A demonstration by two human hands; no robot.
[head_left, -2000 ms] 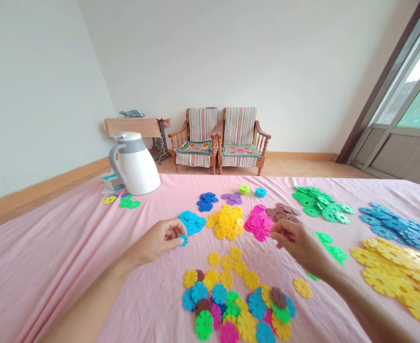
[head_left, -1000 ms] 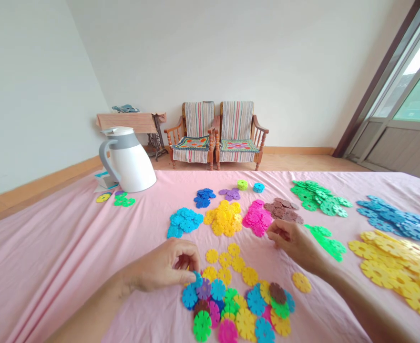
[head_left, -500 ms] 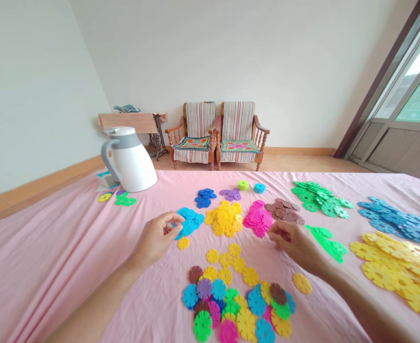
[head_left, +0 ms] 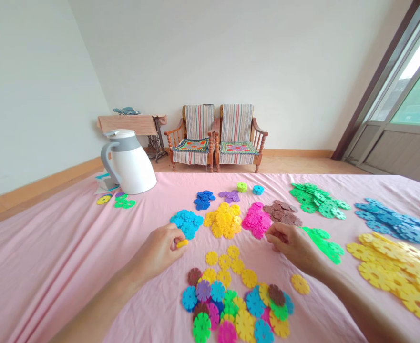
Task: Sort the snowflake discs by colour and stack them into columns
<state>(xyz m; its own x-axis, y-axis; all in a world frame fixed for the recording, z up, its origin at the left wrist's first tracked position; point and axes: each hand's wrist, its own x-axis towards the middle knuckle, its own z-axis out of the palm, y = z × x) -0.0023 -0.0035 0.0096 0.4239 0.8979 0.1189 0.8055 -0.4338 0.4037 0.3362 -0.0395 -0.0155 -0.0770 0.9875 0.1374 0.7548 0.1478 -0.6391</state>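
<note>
My left hand (head_left: 166, 245) pinches a yellow snowflake disc (head_left: 182, 243), seen nearly edge-on, just in front of the light blue disc pile (head_left: 187, 222). Closed fingers on my right hand (head_left: 284, 239) hover at the front right of the pink pile (head_left: 256, 221); whatever they might hold is hidden. Between the hands sits a yellow pile (head_left: 224, 220). Nearer to me lie loose yellow discs (head_left: 225, 261) and a mixed heap of coloured discs (head_left: 231, 305). One yellow disc (head_left: 300, 284) rests alone below my right forearm.
A white jug (head_left: 133, 164) stands at the back left. Behind the piles are dark blue (head_left: 204, 200), purple (head_left: 229, 196) and brown (head_left: 283, 212) discs, plus two small stacks. Green (head_left: 319, 200), blue (head_left: 395, 222) and large yellow discs (head_left: 399, 274) spread on the right of the pink cloth (head_left: 124, 228).
My left hand has come down slightly from the light blue pile and picked up the single yellow disc that lay on the cloth. My right hand has hardly moved.
</note>
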